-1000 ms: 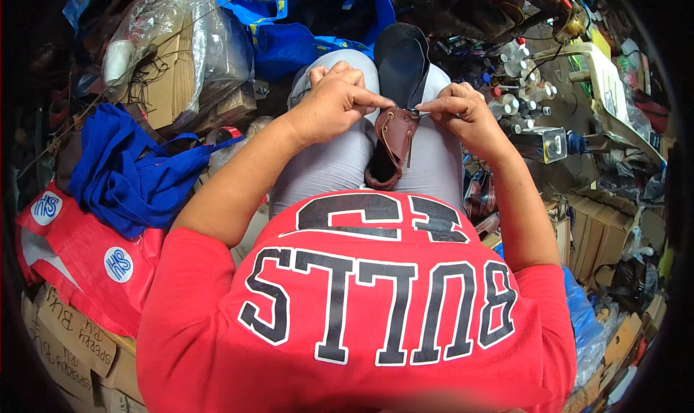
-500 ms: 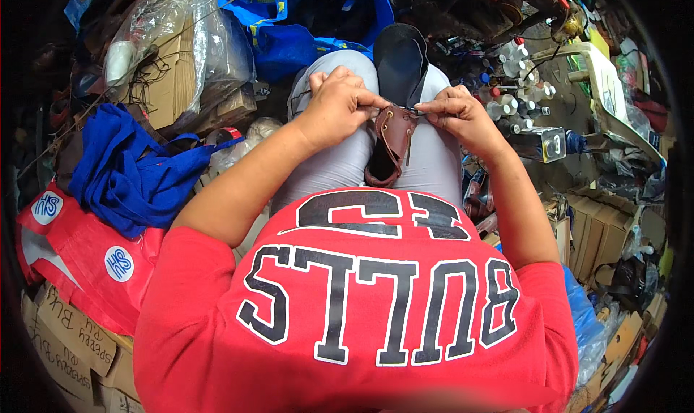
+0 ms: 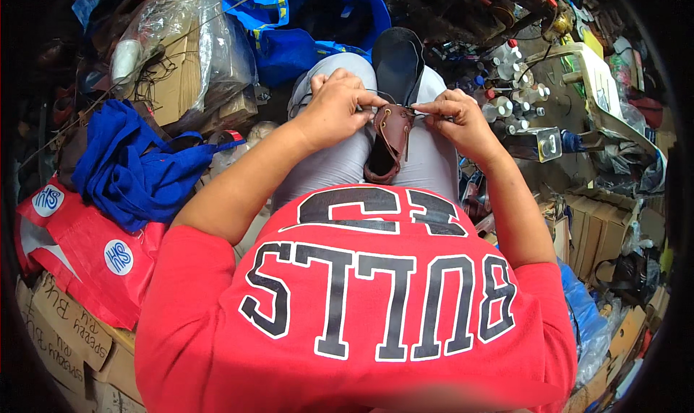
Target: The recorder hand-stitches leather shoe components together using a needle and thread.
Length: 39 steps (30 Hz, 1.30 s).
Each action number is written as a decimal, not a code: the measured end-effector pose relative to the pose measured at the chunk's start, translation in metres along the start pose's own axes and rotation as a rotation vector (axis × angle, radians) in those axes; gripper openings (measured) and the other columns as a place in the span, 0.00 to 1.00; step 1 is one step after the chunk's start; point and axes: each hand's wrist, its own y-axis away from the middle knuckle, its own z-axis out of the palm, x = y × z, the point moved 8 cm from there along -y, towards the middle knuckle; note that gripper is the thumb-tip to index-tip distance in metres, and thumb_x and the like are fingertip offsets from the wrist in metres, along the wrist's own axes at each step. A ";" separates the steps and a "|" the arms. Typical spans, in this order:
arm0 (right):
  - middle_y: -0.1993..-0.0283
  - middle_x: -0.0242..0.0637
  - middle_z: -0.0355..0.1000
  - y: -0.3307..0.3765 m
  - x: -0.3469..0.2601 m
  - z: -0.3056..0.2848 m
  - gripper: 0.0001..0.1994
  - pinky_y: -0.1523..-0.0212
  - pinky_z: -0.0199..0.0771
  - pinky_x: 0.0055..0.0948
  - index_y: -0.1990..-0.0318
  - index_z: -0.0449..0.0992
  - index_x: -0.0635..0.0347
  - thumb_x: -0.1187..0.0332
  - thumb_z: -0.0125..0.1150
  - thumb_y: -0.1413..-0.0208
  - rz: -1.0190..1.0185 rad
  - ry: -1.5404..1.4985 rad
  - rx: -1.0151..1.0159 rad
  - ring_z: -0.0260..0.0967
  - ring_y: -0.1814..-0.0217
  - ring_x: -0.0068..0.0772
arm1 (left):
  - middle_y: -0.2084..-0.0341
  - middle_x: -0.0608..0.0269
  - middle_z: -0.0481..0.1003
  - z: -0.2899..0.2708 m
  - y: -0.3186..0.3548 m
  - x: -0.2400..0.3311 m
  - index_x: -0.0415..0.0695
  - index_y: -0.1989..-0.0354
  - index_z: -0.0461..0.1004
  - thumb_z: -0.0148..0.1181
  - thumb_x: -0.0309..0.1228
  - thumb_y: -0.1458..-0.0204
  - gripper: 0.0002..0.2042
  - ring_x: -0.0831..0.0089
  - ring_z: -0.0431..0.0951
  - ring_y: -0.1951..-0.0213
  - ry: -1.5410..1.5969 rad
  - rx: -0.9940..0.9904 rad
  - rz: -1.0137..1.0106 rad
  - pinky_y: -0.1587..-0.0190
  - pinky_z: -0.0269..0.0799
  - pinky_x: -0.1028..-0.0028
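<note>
A brown leather shoe (image 3: 389, 142) with brass-coloured eyelets and a lace lies between my thighs, its dark opening toward my body. At its far end stands a black shoe-shaped piece (image 3: 397, 60), and the two meet between my hands. My left hand (image 3: 341, 103) is closed in a pinch at the left of this join. On the right side, my right hand (image 3: 459, 122) pinches with thumb and forefinger. A thin dark thread shows near both sets of fingertips; its exact path is too fine to follow.
A blue bag (image 3: 289, 40) stands open beyond my knees. Several bottles (image 3: 517, 87) crowd the right, near a pale chair-like frame (image 3: 600, 80). On the left lie blue cloth (image 3: 137, 167), a red bag (image 3: 94, 268) and plastic-wrapped cardboard (image 3: 177, 66). Cardboard boxes (image 3: 596, 228) sit at right.
Both hands hold nearly the same pinch. A thin dark curve of thread shows more plainly above the left fingertips. The shoe and black piece have shifted slightly in view.
</note>
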 end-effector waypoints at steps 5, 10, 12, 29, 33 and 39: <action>0.75 0.31 0.67 0.004 -0.015 -0.002 0.14 0.56 0.58 0.30 0.59 0.82 0.44 0.73 0.61 0.55 -0.037 0.127 0.048 0.61 0.66 0.32 | 0.75 0.74 0.73 0.000 0.014 0.002 0.58 0.60 0.81 0.62 0.28 0.59 0.16 0.73 0.69 0.59 0.030 0.077 -0.064 0.51 0.51 0.64; 0.74 0.32 0.68 0.001 -0.017 -0.008 0.15 0.57 0.59 0.31 0.58 0.81 0.45 0.74 0.61 0.55 -0.036 0.098 0.075 0.61 0.66 0.32 | 0.76 0.75 0.76 -0.004 0.013 0.004 0.56 0.60 0.80 0.61 0.28 0.59 0.15 0.74 0.70 0.62 0.111 0.134 -0.064 0.50 0.53 0.65; 0.74 0.32 0.68 -0.001 -0.010 -0.007 0.16 0.57 0.60 0.31 0.58 0.81 0.46 0.75 0.60 0.55 -0.021 0.070 0.058 0.61 0.66 0.32 | 0.77 0.75 0.76 -0.008 0.006 0.002 0.56 0.60 0.81 0.61 0.28 0.59 0.15 0.74 0.70 0.62 0.095 0.159 -0.040 0.51 0.54 0.67; 0.75 0.32 0.69 -0.004 0.008 0.001 0.17 0.60 0.62 0.29 0.56 0.81 0.48 0.75 0.63 0.56 -0.005 -0.110 0.054 0.58 0.68 0.29 | 0.75 0.75 0.76 -0.002 -0.009 -0.005 0.55 0.70 0.82 0.68 0.30 0.61 0.08 0.74 0.70 0.63 0.028 0.132 -0.016 0.53 0.56 0.68; 0.75 0.33 0.69 -0.004 0.006 -0.001 0.17 0.60 0.61 0.28 0.56 0.81 0.48 0.75 0.63 0.56 -0.001 -0.101 0.035 0.59 0.68 0.30 | 0.74 0.75 0.77 -0.006 -0.013 -0.012 0.57 0.69 0.82 0.67 0.29 0.60 0.08 0.75 0.69 0.60 0.189 0.121 -0.049 0.50 0.49 0.65; 0.75 0.33 0.70 -0.002 -0.006 -0.003 0.17 0.60 0.61 0.29 0.57 0.81 0.48 0.75 0.64 0.57 -0.019 -0.019 0.052 0.59 0.69 0.30 | 0.71 0.75 0.78 -0.014 -0.003 0.000 0.57 0.67 0.82 0.66 0.28 0.59 0.10 0.74 0.69 0.59 0.046 0.157 -0.035 0.50 0.51 0.65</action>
